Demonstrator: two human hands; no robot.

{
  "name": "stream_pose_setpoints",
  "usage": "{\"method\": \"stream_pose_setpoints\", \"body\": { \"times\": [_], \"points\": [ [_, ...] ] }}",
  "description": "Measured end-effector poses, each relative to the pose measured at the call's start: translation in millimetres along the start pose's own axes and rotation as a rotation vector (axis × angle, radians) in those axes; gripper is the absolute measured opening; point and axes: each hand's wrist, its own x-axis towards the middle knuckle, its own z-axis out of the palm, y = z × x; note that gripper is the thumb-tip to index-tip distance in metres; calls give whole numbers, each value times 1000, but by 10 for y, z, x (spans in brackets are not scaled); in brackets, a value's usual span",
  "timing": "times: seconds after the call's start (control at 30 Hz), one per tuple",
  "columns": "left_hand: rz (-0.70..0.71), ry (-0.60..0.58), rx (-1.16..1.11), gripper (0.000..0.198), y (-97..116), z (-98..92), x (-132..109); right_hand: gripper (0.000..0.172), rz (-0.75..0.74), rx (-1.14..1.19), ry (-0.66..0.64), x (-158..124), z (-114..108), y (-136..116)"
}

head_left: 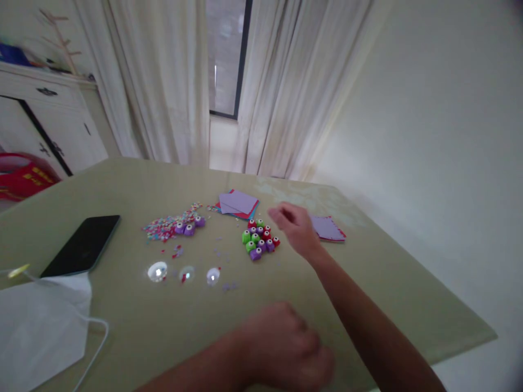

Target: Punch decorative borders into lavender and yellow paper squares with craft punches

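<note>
- A pale green table (143, 316) is spread across the lower view, backed by light curtains (163, 81).
- At the far left, a white cabinet (49, 103) is partly shown.
- In the near left corner, a white sheet-like item (41, 332) is crossed by a thin pale cord (99, 345).
- The left hand (288, 348) is held low at the near edge, blurred, with its fingers folded in; whether anything is gripped cannot be told.
- The right hand (296, 228) is extended farther out, its fingers curled towards the thumb; whether anything is pinched cannot be told. It is framed between the coloured pieces and the smaller paper stack.
- A dark phone (84, 245) is laid flat just beyond the white item.
- A larger paper stack (241, 203), lilac on top with red and blue edges exposed, is set beyond the coloured pieces.
- A smaller paper stack (329, 228), lilac over red, is partly covered from sight by the right hand.
- Coloured pieces (259, 238) in purple, green and red, each topped with a white, dark-centred round, are clustered left of that hand.
- Three purple pieces (189, 230) of the same kind are placed at the confetti heap's right edge.
- A confetti heap (163, 226) of tiny multicoloured bits is scattered left of centre.
</note>
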Motion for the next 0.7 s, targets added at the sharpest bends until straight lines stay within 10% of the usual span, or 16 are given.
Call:
{"method": "stream_pose_setpoints", "body": {
  "times": [0.1, 0.23, 0.4, 0.7],
  "points": [
    [-163, 68, 7, 23, -267, 64, -398, 19, 7, -493, -228, 667, 410, 508],
    [-238, 169, -22, 26, -353, 187, -733, 58, 34, -630, -336, 1207, 1007, 925],
    [-245, 248, -1, 30, -376, 225, -729, 45, 43, -757, -498, 1254, 1374, 1051],
    [-301, 166, -101, 35, -467, 40, -764, 22, 92, -849, -447, 1134, 1359, 948]
  ]
}}
